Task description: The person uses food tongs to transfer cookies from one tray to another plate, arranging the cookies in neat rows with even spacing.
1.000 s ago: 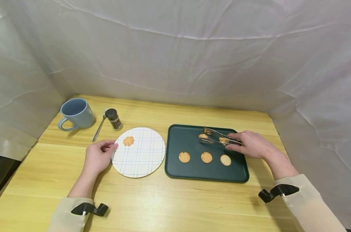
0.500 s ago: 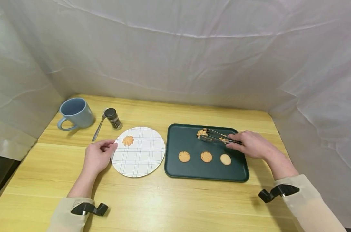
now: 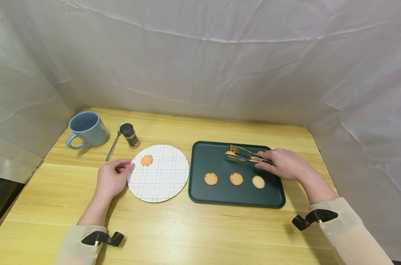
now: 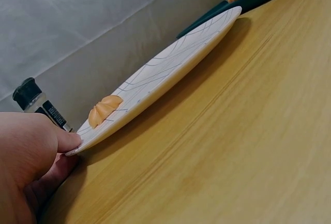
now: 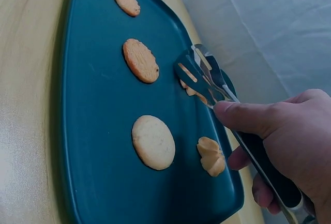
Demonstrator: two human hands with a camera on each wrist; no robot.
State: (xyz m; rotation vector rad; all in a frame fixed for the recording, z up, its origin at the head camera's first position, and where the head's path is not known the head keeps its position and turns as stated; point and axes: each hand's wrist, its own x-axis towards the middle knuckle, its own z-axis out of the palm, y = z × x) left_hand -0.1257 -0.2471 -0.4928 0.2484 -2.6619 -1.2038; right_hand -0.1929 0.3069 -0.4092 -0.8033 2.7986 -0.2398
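My left hand (image 3: 125, 171) pinches the near-left rim of a white grid-patterned plate (image 3: 164, 180), thumb on top (image 4: 66, 141). One orange flower-shaped cookie (image 3: 147, 160) lies on that plate (image 4: 170, 69). My right hand (image 3: 261, 163) grips metal tongs (image 3: 241, 154) over the back of a dark green tray (image 3: 273, 198). The tong tips (image 5: 194, 69) sit at a flower cookie (image 3: 229, 152); whether they grip it I cannot tell. Another flower cookie (image 5: 212, 157) lies beside my right hand (image 5: 235, 133). Three round cookies (image 3: 236, 179) lie in a row along the tray's front.
A blue mug (image 3: 87, 129), a spoon (image 3: 113, 146) and a small dark-capped shaker (image 3: 129, 135) stand at the back left of the wooden table (image 3: 187, 235). White cloth walls close in the back and both sides.
The tongs swung a little toward the tray's back and the flower cookie at their tips shifted with them. My right hand slid slightly left. My left hand stayed on the plate.
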